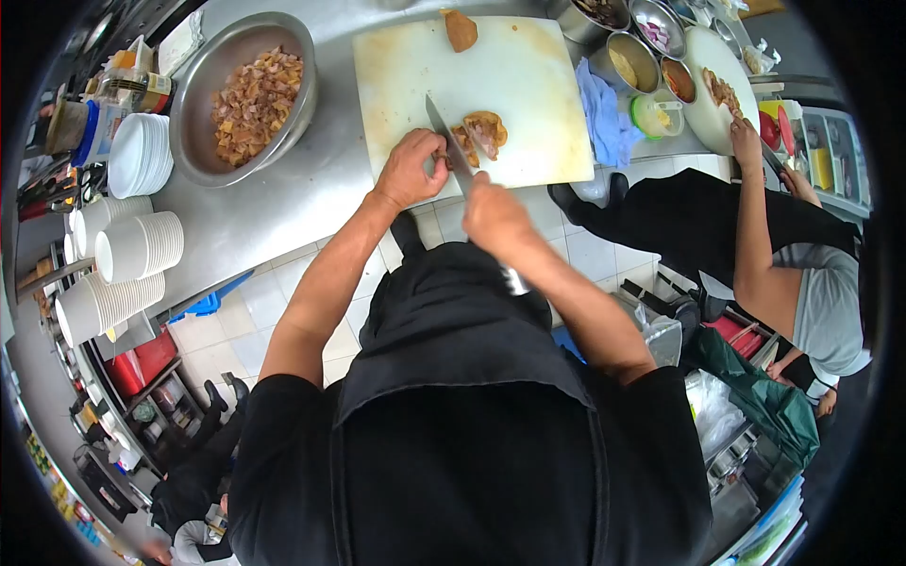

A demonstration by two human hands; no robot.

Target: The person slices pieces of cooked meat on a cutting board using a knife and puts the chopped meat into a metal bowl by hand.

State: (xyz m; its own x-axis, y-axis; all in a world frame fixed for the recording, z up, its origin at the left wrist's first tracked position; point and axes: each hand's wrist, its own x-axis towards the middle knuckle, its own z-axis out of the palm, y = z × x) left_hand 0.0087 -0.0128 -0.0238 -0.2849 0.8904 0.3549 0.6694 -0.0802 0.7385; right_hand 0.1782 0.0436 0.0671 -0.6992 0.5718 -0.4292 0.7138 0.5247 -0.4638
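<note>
My right hand point(495, 219), slightly blurred, is closed around the handle of a knife point(447, 138), its blade pointing away from me over the white cutting board point(396, 75). To the left of the blade, my left hand point(411, 170) has its fingers curled in at the near edge of a piece of meat point(466, 149). The fingertips partly hide what they grip. Just right of the blade lies a larger cut of raw meat point(486, 132) with yellowish skin. Another whole piece of meat point(461, 31) rests at the board's far edge.
A steel bowl point(302, 113) of diced meat stands left of the board. Stacked white bowls point(142, 247) line the counter's left end. On the right are a blue cloth point(609, 118), steel containers point(632, 61) and a co-worker point(755, 217) cutting at a round board point(708, 71).
</note>
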